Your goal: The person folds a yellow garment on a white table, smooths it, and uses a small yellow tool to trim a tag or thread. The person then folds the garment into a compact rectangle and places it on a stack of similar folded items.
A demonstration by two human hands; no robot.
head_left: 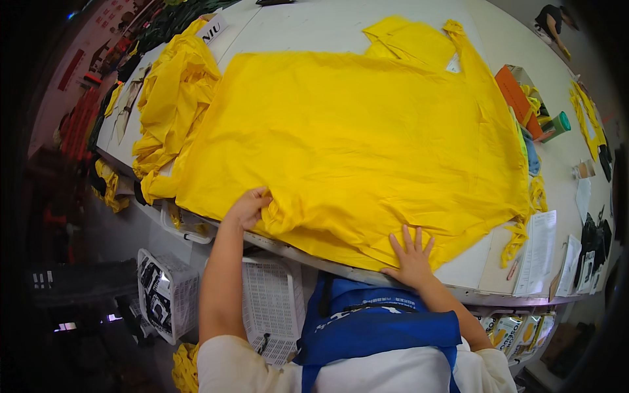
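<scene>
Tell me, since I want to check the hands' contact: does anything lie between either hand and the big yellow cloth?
Nothing visible does. The left hand grips a bunched fold at the near edge of the yellow cloth, and the right hand lies flat, fingers spread, directly on that edge over the white table.

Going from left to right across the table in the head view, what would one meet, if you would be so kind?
Crumpled yellow fabric pile → left hand → large spread yellow fabric → right hand → orange box → green bottle → white papers.
</scene>
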